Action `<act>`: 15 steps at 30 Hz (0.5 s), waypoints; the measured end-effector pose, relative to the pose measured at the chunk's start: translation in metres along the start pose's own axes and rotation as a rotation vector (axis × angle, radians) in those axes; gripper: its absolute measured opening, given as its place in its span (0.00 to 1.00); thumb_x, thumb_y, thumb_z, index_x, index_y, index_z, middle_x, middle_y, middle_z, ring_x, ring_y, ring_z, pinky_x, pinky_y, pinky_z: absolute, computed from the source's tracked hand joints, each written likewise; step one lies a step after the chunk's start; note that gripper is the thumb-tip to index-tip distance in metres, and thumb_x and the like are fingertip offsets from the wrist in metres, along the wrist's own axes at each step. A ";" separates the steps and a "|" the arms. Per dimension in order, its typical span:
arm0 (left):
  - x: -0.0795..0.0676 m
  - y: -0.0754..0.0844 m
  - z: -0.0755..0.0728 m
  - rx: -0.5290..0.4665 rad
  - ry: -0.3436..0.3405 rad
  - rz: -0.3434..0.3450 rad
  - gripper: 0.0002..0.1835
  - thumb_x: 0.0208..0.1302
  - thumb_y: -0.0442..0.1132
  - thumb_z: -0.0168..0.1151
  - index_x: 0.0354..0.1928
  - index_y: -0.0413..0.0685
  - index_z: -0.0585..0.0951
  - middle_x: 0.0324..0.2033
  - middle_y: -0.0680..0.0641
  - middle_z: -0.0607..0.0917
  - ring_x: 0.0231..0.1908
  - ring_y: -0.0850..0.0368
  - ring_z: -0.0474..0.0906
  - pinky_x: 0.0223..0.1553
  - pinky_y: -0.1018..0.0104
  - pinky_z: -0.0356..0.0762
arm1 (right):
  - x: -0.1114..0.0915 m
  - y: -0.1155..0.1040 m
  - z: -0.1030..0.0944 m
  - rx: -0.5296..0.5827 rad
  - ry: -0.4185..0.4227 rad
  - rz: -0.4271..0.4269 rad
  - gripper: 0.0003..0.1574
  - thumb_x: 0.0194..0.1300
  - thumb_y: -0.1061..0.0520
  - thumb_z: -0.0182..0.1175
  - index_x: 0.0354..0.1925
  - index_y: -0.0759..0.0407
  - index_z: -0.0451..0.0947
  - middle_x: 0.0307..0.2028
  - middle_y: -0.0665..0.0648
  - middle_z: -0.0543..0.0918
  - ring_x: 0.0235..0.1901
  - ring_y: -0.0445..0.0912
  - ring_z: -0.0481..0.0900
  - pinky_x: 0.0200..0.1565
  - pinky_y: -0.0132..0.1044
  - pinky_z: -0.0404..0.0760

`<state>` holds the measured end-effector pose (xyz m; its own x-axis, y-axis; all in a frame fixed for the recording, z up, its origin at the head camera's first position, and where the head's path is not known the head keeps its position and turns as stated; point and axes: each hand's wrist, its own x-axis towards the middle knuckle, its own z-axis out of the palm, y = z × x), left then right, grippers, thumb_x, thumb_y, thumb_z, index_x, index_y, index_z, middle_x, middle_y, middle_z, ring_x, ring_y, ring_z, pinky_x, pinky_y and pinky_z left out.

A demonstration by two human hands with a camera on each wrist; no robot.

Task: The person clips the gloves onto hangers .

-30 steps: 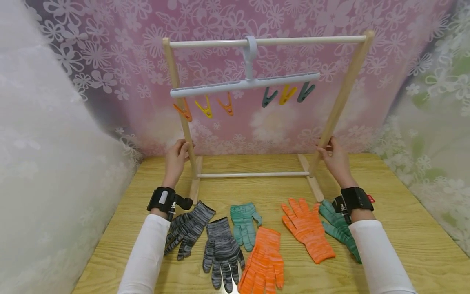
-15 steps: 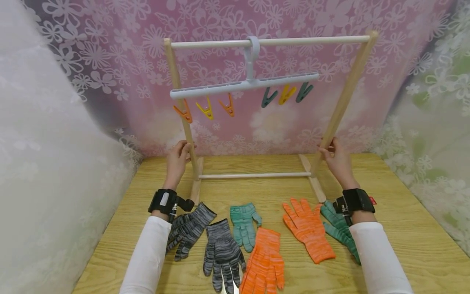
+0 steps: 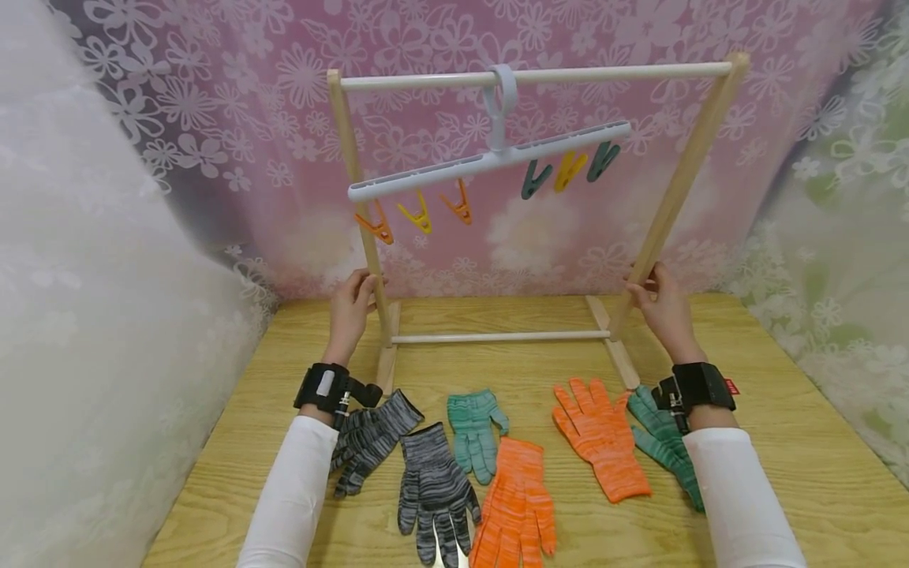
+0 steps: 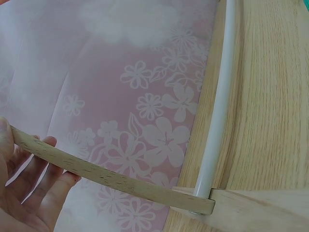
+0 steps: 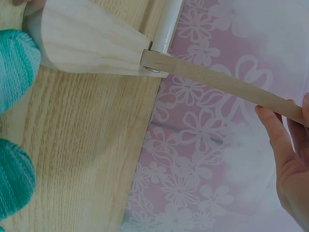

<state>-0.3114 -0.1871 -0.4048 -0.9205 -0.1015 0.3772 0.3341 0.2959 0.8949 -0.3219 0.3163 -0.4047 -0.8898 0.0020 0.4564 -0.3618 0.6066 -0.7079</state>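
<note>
A wooden drying rack with white crossbars stands near the back of the table. My left hand grips its left post low down, thumb in front and fingers curled behind; the left wrist view also shows this hand around the wood. On the other side, my right hand pinches the right post at about the same height. From the top bar hangs a pale blue clip hanger, tilted with its left end lower. Orange, yellow and dark green clothespins dangle below it.
Several knit gloves lie in front of the rack: a grey-black glove and its mate, a green glove, an orange glove, another orange glove, and a dark green glove beside my right forearm. A flowered curtain hangs close behind.
Both hands have shifted the rack a little to the right, its top more than its base. The hanger has swung, its left end lower and its right end higher. Both grips stay on the posts.
</note>
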 end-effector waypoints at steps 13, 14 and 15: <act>-0.016 0.038 -0.004 0.010 -0.026 0.013 0.19 0.81 0.38 0.48 0.62 0.31 0.76 0.55 0.27 0.81 0.58 0.33 0.78 0.56 0.38 0.78 | -0.001 -0.002 0.000 -0.017 -0.004 0.024 0.24 0.77 0.60 0.56 0.66 0.67 0.68 0.55 0.73 0.76 0.56 0.69 0.76 0.37 0.13 0.75; -0.015 0.037 -0.005 0.006 -0.031 0.013 0.19 0.81 0.38 0.48 0.62 0.31 0.76 0.55 0.27 0.81 0.58 0.33 0.78 0.56 0.39 0.78 | -0.001 -0.001 0.000 -0.022 -0.005 0.023 0.24 0.77 0.60 0.55 0.66 0.67 0.67 0.55 0.73 0.76 0.56 0.69 0.76 0.37 0.15 0.76; -0.015 0.036 -0.005 0.001 -0.036 0.011 0.19 0.81 0.38 0.49 0.62 0.31 0.76 0.55 0.27 0.81 0.57 0.33 0.78 0.56 0.39 0.78 | 0.000 -0.001 0.000 -0.028 -0.006 0.023 0.24 0.77 0.59 0.55 0.67 0.66 0.67 0.55 0.72 0.77 0.56 0.68 0.76 0.37 0.16 0.77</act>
<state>-0.2845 -0.1797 -0.3766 -0.9235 -0.0644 0.3781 0.3439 0.2976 0.8906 -0.3218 0.3157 -0.4042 -0.8995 0.0118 0.4367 -0.3332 0.6281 -0.7032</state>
